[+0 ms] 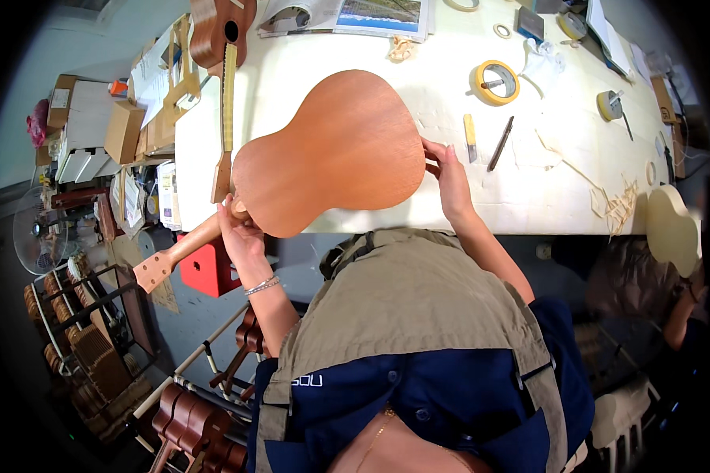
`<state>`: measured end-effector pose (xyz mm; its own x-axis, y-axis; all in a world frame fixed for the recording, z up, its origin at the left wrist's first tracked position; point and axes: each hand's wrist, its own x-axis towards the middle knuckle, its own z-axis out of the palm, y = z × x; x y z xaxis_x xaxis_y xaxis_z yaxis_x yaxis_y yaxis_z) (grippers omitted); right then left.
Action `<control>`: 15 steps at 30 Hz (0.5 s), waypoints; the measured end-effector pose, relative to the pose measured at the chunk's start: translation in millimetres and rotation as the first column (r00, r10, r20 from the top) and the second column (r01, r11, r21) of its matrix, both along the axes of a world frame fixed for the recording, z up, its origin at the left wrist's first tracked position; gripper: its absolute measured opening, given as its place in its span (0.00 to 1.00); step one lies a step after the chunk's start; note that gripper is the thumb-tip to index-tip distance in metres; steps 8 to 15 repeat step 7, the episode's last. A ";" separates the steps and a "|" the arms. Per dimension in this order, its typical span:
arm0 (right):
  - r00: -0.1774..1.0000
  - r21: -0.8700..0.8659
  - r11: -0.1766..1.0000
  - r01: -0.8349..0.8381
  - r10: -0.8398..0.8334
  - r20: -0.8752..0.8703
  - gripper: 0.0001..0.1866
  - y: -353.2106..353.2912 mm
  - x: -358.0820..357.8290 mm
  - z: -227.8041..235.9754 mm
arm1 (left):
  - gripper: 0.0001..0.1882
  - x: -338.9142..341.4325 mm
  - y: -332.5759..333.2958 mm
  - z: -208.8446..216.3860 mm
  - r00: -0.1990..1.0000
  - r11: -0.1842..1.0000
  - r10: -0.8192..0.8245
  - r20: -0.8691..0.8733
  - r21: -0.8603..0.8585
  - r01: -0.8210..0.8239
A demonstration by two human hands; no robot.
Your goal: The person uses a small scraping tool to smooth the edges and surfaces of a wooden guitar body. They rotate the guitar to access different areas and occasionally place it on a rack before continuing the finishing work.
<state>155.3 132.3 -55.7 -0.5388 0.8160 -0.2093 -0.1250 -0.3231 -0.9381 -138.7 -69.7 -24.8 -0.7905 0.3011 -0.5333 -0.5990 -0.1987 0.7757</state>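
Observation:
An unstrung wooden ukulele point(331, 150) lies with its plain brown back turned up, its body over the table's near edge and its neck pointing down to the left. My left hand point(244, 243) is closed around it where the neck meets the body. At the rounded bottom end, the fingers of my right hand point(453, 180) grip the rim, some of them hidden beneath. A second ukulele point(213, 43) rests beyond on the far left, soundhole up, with a yellowish strip along its neck. To the right of my right hand are a yellow-handled knife point(470, 130) and a dark, slim pen-like tool point(500, 143).
On the pale table point(418, 221) are a yellow tape roll point(515, 91), a magazine point(292, 20) and wood shavings point(623, 206). Ukulele bodies hang on a rack point(185, 418) at lower left. A red stool point(207, 268) stands below the neck. Another person's arm point(678, 319) shows at right.

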 end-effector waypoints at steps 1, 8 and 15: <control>1.000 0.002 1.000 0.000 0.000 0.001 0.33 -0.9 -0.7 0.3 | 0.27 0.5 -1.6 0.4 1.000 1.000 0.003 0.001 -0.002 -0.003; 0.999 -0.064 0.998 0.024 -0.021 0.038 0.33 0.8 -1.8 7.8 | 0.31 5.8 -14.7 8.3 0.984 0.990 -0.129 -0.124 0.046 0.136; 0.999 -0.064 0.998 0.024 -0.021 0.038 0.33 0.8 -1.8 7.8 | 0.31 5.8 -14.7 8.3 0.984 0.990 -0.129 -0.124 0.046 0.136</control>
